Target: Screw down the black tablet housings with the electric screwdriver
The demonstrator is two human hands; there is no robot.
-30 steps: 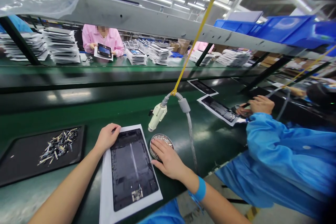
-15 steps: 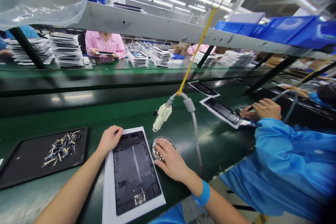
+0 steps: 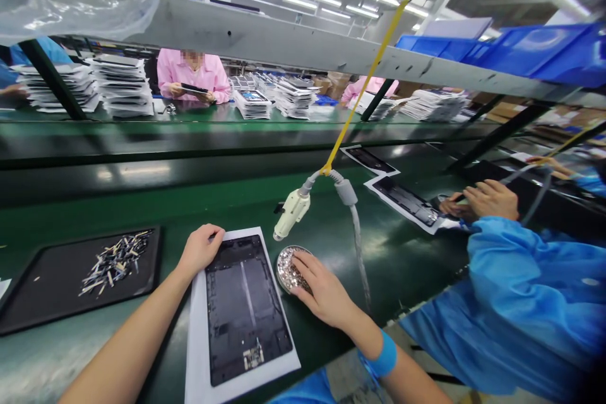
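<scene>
A black tablet housing (image 3: 249, 309) lies open side up on a white sheet (image 3: 196, 353), with a small circuit board (image 3: 253, 355) at its near end. My left hand (image 3: 201, 249) is closed at the housing's top left corner, fingers curled along the edge. To the right of the housing stands a round dish (image 3: 284, 268) full of small shiny screws. My right hand (image 3: 324, 290) reaches over this dish, its fingertips among the screws and the thumb apart from the fingers. Above the dish, a pale electric screwdriver (image 3: 292, 214) hangs on a yellow strap (image 3: 362, 91).
On the left, a black tray (image 3: 52, 284) holds a heap of small strip parts (image 3: 116, 262). A grey cable (image 3: 360, 259) hangs at right. Two more housings (image 3: 409, 202) lie farther right, near a co-worker's blue sleeve (image 3: 511, 252). A shelf (image 3: 284, 44) crosses above the bench.
My right hand has shifted slightly right on the dish, uncovering more screws. My left hand stays at the housing's corner. The whole view has moved a little.
</scene>
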